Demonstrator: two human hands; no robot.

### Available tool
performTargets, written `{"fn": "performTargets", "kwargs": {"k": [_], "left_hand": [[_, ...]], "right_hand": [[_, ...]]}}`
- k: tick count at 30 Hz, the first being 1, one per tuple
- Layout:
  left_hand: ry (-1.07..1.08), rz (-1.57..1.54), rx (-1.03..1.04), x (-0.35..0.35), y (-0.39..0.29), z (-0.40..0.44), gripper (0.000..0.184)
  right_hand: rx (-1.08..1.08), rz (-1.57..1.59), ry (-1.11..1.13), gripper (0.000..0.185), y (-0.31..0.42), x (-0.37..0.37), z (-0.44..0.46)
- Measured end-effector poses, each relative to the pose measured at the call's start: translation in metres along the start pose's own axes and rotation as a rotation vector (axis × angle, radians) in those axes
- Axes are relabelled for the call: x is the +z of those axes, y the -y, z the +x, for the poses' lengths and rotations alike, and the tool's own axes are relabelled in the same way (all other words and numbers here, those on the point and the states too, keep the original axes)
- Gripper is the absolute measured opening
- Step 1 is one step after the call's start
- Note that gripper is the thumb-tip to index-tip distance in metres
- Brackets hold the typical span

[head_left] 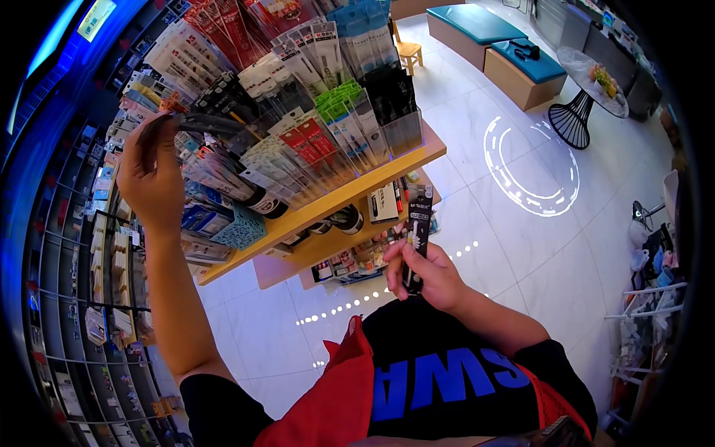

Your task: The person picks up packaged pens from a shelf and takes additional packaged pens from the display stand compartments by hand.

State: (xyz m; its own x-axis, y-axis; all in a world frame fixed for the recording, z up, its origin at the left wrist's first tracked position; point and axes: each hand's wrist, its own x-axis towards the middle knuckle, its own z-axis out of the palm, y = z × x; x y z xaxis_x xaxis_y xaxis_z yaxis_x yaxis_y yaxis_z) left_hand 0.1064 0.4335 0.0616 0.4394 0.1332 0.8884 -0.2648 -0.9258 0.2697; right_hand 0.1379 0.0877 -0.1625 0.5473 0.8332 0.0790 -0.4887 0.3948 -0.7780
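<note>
My right hand is closed round a slim black packet with pale print, which looks like a pen pack, upright in front of my chest. At the left of the stationery rack, my left hand is raised with bent fingers, closed on the end of a dark packet; its label is not readable. Around it stand clear compartments filled with pen packs, among them red-labelled packs, green-topped packs and black packs. Below my left hand is a blue patterned box.
The rack's wooden shelf edge juts out in front of me, with a lower shelf under it. Tall goods shelves line the left. Teal-topped benches, a wooden stool and a round wire-base table stand beyond.
</note>
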Motion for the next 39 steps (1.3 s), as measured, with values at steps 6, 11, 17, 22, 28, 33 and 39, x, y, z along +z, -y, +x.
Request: {"fn": "performTargets", "kwargs": {"k": [6, 11, 17, 22, 28, 33, 39], "left_hand": [[0.026, 0.079, 0.113, 0.008, -0.006, 0.013, 0.018], [0.042, 0.26, 0.005, 0.013, -0.025, 0.027, 0.018], [0.135, 0.236, 0.027, 0.027, -0.035, 0.022, 0.021], [0.171, 0.124, -0.261, 0.019, -0.025, 0.033, 0.024], [0.18, -0.166, -0.625, 0.006, 0.013, 0.04, 0.029], [0.337, -0.034, -0.466, 0.027, -0.002, 0.025, 0.022], [0.4, 0.534, 0.11, 0.036, -0.024, 0.023, 0.02]], "right_hand": [[-0.008, 0.005, -0.016, 0.038, -0.002, -0.002, -0.002], [0.002, 0.014, -0.028, 0.037, -0.002, -0.003, -0.005], [0.005, -0.023, -0.059, 0.036, 0.001, -0.003, -0.005], [-0.007, 0.017, -0.072, 0.036, -0.001, -0.009, -0.009], [-0.004, 0.049, -0.099, 0.035, -0.003, -0.015, -0.012], [-0.011, 0.05, -0.089, 0.036, -0.004, -0.017, -0.01], [0.004, 0.046, -0.078, 0.036, -0.005, -0.019, -0.009]]}}
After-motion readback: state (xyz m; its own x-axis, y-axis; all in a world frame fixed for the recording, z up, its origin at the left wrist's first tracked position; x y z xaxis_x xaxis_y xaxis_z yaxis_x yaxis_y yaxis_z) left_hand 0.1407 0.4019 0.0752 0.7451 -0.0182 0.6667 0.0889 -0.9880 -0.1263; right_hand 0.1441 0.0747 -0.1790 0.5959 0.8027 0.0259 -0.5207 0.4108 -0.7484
